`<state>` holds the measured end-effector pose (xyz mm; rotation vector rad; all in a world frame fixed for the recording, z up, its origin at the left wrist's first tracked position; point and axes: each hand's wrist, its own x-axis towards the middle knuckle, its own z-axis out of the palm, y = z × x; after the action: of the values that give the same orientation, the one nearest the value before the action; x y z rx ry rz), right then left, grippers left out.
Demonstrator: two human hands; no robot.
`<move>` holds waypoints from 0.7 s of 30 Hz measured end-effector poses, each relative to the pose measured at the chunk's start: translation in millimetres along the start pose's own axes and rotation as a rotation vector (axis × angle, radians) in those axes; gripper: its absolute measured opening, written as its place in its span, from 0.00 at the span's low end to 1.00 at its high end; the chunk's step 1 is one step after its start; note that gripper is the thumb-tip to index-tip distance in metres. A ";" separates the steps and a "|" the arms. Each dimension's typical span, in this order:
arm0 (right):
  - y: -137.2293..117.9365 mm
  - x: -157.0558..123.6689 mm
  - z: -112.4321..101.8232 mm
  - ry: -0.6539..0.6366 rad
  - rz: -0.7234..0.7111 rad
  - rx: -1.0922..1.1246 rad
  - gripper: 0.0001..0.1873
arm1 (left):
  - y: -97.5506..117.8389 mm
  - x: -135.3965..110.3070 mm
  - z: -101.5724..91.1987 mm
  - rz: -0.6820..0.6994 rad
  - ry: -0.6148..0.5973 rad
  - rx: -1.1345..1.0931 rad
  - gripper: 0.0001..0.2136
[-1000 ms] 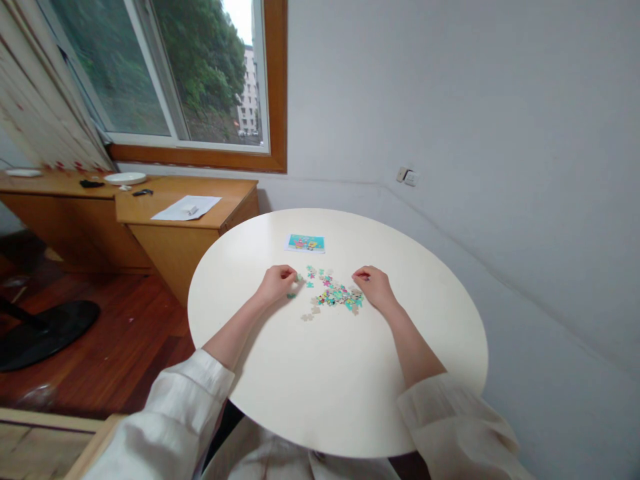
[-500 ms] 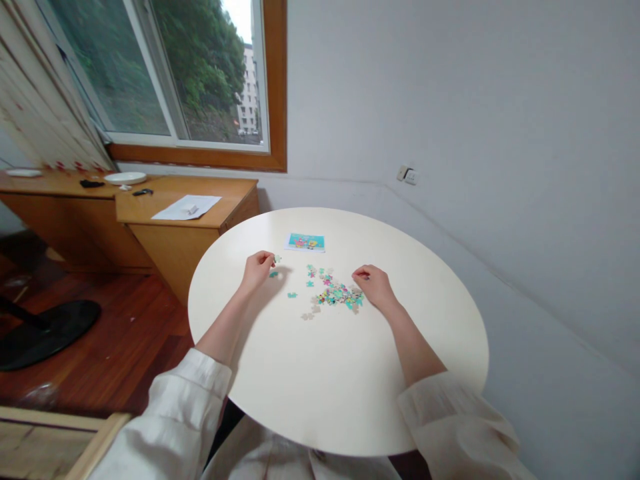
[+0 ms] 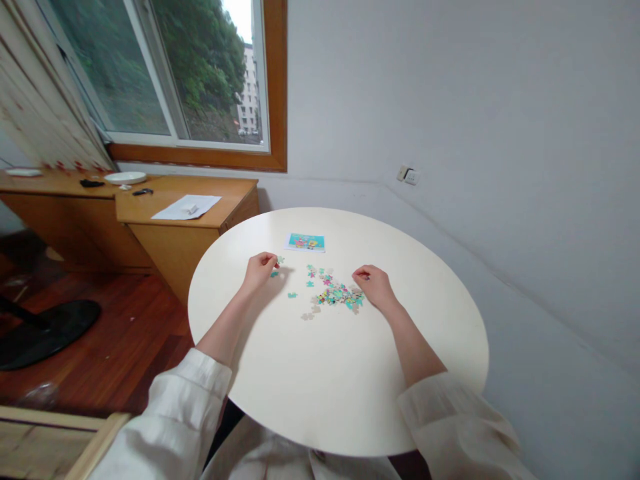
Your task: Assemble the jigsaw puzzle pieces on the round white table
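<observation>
My left hand (image 3: pixel 261 269) is closed in a pinch on a pale green jigsaw puzzle piece (image 3: pixel 281 260), held a little above the table at the left of the loose pieces. Just below its fingertips lies a teal piece (image 3: pixel 274 274). My right hand (image 3: pixel 373 283) hovers at the right edge of a pile of puzzle pieces (image 3: pixel 340 295), its fingers pinched together; whatever is between them is too small to make out. A single teal piece (image 3: pixel 293 295) lies apart, left of the pile. Beyond the pieces rests a small picture sheet (image 3: pixel 306 243) with colourful cartoon figures.
All this is on a round white table (image 3: pixel 320 380). A wooden desk (image 3: pixel 175 232) stands behind its left side, bearing a paper sheet (image 3: pixel 175 208) and a white plate (image 3: pixel 125 178). The wall socket (image 3: pixel 411 176) is at the back right.
My left hand has shifted slightly to the right with its puzzle piece. My right hand and the pile look the same.
</observation>
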<state>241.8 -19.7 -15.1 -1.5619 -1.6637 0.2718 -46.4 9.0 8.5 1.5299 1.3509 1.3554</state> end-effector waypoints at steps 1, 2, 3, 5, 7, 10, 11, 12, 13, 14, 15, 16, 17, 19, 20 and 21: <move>0.1 0.0 0.2 -0.003 -0.001 -0.002 0.08 | 0.5 -0.2 0.2 -0.001 -0.002 -0.004 0.10; 0.3 0.0 0.4 -0.005 0.000 -0.005 0.08 | 1.0 -0.4 0.3 -0.003 -0.004 -0.008 0.10; 0.4 0.0 0.6 -0.006 0.002 -0.008 0.08 | 1.4 -0.7 0.5 -0.007 -0.005 -0.013 0.10; 0.4 -0.1 0.5 -0.006 0.007 -0.011 0.07 | 2.2 -1.1 0.6 -0.016 -0.008 -0.025 0.10; -0.2 -0.2 -0.5 -0.003 0.009 -0.013 0.07 | 2.9 -1.6 0.9 -0.027 -0.020 -0.045 0.09; -3.9 -0.4 -2.4 0.001 0.006 -0.008 0.07 | 4.3 -3.4 3.1 -0.039 -0.066 -0.087 0.09; -6.4 -0.6 -2.6 0.003 0.001 -0.004 0.07 | 5.1 -4.5 4.6 -0.041 -0.088 -0.100 0.09; -9.6 -1.1 -2.1 0.002 -0.008 0.002 0.07 | 5.9 -6.0 6.4 -0.043 -0.116 -0.110 0.09; -13.8 -2.0 -0.9 0.001 -0.020 0.011 0.08 | 6.8 -7.7 8.7 -0.043 -0.147 -0.118 0.09; -18.9 -3.3 1.1 -0.005 -0.035 0.020 0.08 | 7.7 -9.8 11.2 -0.044 -0.182 -0.124 0.08; -24.8 -5.1 3.7 -0.022 -0.057 0.036 0.08 | 8.3 -12.1 14.0 -0.046 -0.221 -0.128 0.08; -31.4 -7.4 7.0 -0.041 -0.082 0.058 0.09 | 8.7 -14.5 16.9 -0.047 -0.261 -0.132 0.08; -38.5 -10.1 10.5 -0.065 -0.109 0.082 0.09 | 8.8 -17.0 19.8 -0.050 -0.305 -0.134 0.08; -53.1 -16.1 17.4 -0.144 -0.165 0.146 0.10 | 8.3 -21.7 24.9 -0.054 -0.394 -0.136 0.08; -60.0 -19.0 20.1 -0.184 -0.182 0.184 0.11 | 8.2 -23.9 26.9 -0.056 -0.433 -0.135 0.08; -66.0 -21.6 22.3 -0.229 -0.198 0.211 0.11 | 8.2 -25.9 28.4 -0.053 -0.467 -0.135 0.09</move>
<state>176.3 -44.8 4.8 -1.2360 -1.8841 0.5191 -14.9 -13.9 3.0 1.5806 0.9804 0.9545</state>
